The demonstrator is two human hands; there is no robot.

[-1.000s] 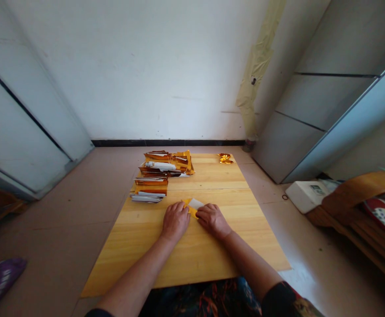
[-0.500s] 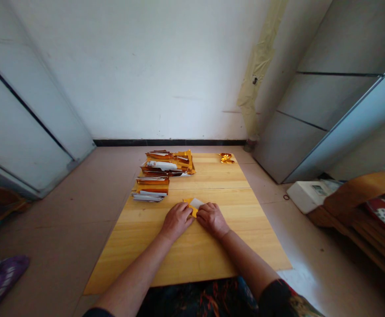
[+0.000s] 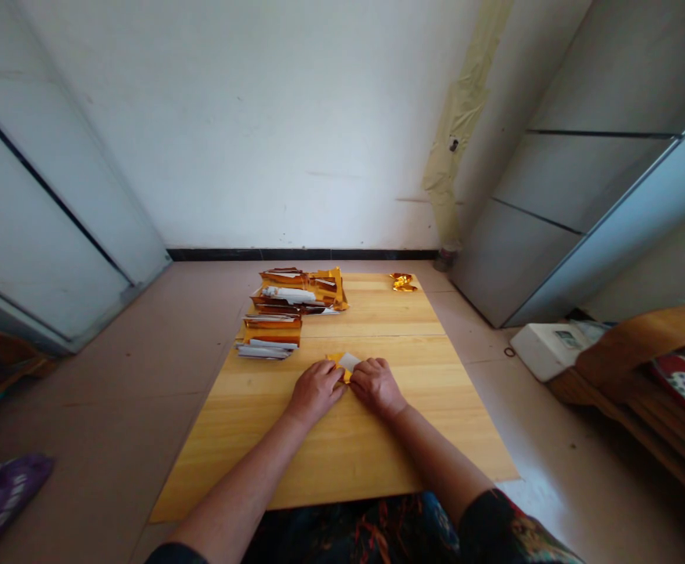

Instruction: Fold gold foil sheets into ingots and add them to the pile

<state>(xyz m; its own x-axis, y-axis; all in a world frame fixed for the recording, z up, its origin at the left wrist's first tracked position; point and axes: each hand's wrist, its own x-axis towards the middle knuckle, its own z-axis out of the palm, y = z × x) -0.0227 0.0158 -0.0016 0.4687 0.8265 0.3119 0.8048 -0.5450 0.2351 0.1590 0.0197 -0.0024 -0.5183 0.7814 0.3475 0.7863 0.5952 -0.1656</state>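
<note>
Between my hands, near the middle of the wooden table, lies a small sheet of gold foil paper with a white patch showing at its far side. My left hand pinches the sheet's left side with curled fingers. On the right side my right hand has its fingers bent down onto the paper. The fingertips of both hands almost meet at the near edge, and they hide part of the sheet.
At the table's far left lie stacks of folded gold and white paper. A crumpled piece of gold foil sits at the far right corner. A white box and a wooden chair stand to the right, a grey fridge behind.
The near edge of the gold paper looks slightly more folded up between my fingertips. Both hands stay in nearly the same place.
</note>
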